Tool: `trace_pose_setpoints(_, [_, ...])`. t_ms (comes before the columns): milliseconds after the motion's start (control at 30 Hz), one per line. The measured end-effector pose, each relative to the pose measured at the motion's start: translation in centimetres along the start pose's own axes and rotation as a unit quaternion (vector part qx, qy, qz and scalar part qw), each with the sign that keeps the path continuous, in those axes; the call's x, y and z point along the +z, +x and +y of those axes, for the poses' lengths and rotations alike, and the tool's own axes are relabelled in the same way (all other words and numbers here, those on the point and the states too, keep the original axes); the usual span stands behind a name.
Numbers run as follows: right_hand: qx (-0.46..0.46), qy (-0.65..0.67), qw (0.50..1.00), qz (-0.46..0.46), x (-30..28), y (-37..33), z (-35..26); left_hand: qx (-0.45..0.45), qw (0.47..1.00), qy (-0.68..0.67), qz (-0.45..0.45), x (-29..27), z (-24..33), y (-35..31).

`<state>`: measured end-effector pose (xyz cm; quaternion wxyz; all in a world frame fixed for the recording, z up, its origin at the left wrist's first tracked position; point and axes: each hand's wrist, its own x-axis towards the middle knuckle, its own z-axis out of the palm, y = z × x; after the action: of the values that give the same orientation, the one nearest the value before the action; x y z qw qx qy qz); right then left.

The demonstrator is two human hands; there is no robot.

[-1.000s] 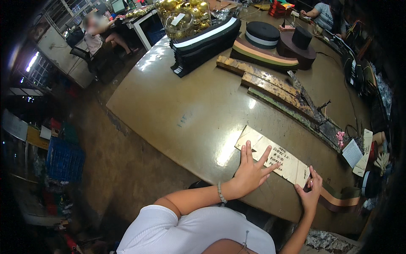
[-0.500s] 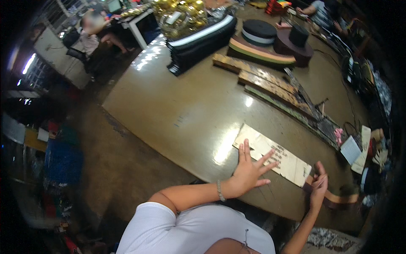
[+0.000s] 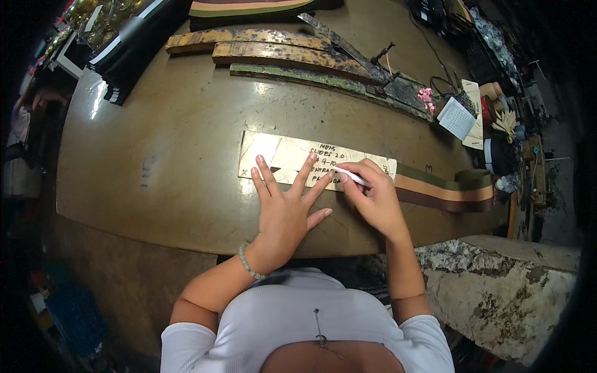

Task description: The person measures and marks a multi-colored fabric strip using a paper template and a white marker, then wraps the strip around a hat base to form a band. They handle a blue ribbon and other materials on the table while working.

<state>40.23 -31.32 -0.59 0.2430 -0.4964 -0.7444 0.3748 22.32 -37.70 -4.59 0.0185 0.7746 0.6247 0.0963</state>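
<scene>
A long cream template (image 3: 289,149) with dark handwriting lies on the table. My left hand (image 3: 280,214) is spread over it with the fingertips pressing on its surface. My right hand (image 3: 379,199) pinches a slim white pen (image 3: 349,175), whose tip is close to the template's written middle part. From under the template's right end runs a strap (image 3: 444,189) striped green, tan and dark brown, its far end curving up off the table.
Beyond lie long worn wooden bars (image 3: 292,58) and a metal blade (image 3: 336,38). A white pad (image 3: 456,119) sits by a pink item (image 3: 425,97) at right. Black strips (image 3: 134,53) and striped straps (image 3: 261,11) are stacked far off. The table edge (image 3: 155,247) is near me.
My view has turned rightward and down. My right hand has moved left from the template's right end to its middle, with the white pen now visible. My left hand stays spread on the template.
</scene>
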Motion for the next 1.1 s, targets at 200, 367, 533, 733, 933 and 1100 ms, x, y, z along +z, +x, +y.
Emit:
trace_pose_setpoints(200, [-0.072,-0.022,0.996,-0.043,1.6,1.4,-1.8,-0.014,1.0,-0.027,0.007,0.5,0.0,-0.1])
trace_pose_setpoints(367, [-0.009,-0.079,0.995,-0.059,2.4,1.4,-2.3,-0.026,0.998,-0.053,0.024,0.9,-0.2,-0.2])
trace_pose_setpoints(533, [-0.064,-0.167,0.984,-0.02,3.2,1.7,-2.4,-0.035,0.998,-0.05,0.018,0.9,-0.1,-0.1])
trace_pose_setpoints(733, [-0.127,-0.284,0.95,-0.014,4.2,2.1,-3.8,-0.044,0.998,0.019,-0.05,1.0,0.3,-0.1])
trace_pose_setpoints(933, [0.026,-0.045,0.997,-0.057,2.1,4.7,-5.1,-0.039,0.995,-0.09,0.035,1.0,0.1,0.0])
trace_pose_setpoints(1100, [-0.023,-0.052,0.996,-0.063,5.4,4.9,-5.0,-0.052,0.995,0.038,-0.081,1.0,0.6,0.0])
